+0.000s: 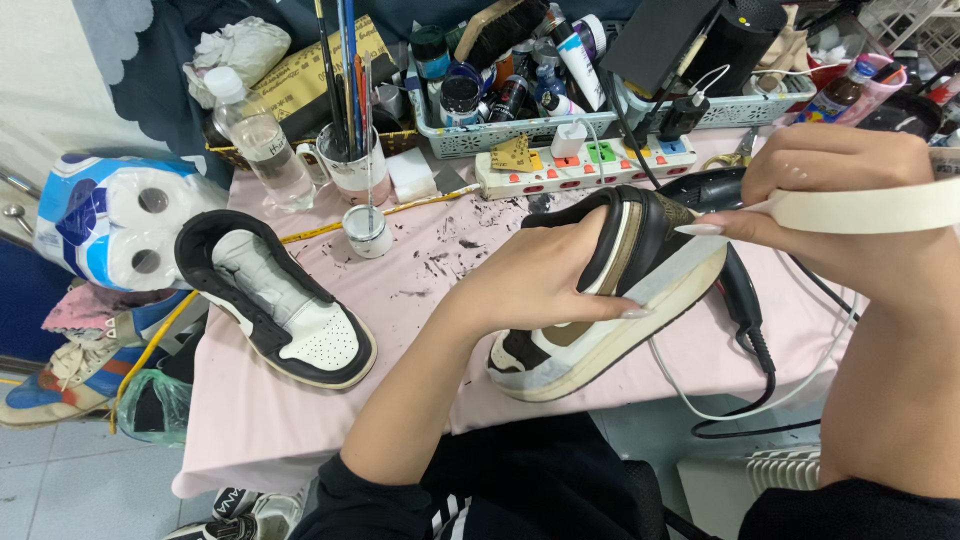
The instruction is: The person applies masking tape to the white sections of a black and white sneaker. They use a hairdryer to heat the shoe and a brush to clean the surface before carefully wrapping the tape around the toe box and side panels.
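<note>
- a brown, black and cream leather sneaker [600, 300] is held tilted above the front edge of the pale pink table cover [300, 420], with its heel raised toward the right hand and its toe pointing down toward the person.
- the left hand [535, 275] is closed around the upper of this sneaker, the fingers wrapped over the collar and side, so the shoe is gripped firmly from the left.
- the right hand [835, 195] is seen just beside the heel; a strip of cream masking tape [870, 208] is pinched between its fingers, and the strip runs out to the right edge of the view.
- the free end of the tape is pressed on the sole edge near the heel, where a pale band of tape already lies along the midsole.
- a second sneaker, black and white, with white stuffing inside [275, 300], is laid flat on the cover, well apart to the left of both hands.
- a small white jar with a brush in it [367, 230] stands between the two shoes, near dark paint marks on the cover.
- a white power strip with coloured switches [585, 165] is placed behind the held shoe, and a black tool with a cable [740, 280] lies partly under it.
- a clear plastic water bottle [262, 140] and a pack of toilet paper rolls in blue wrap [120, 220] are found at the far left.
</note>
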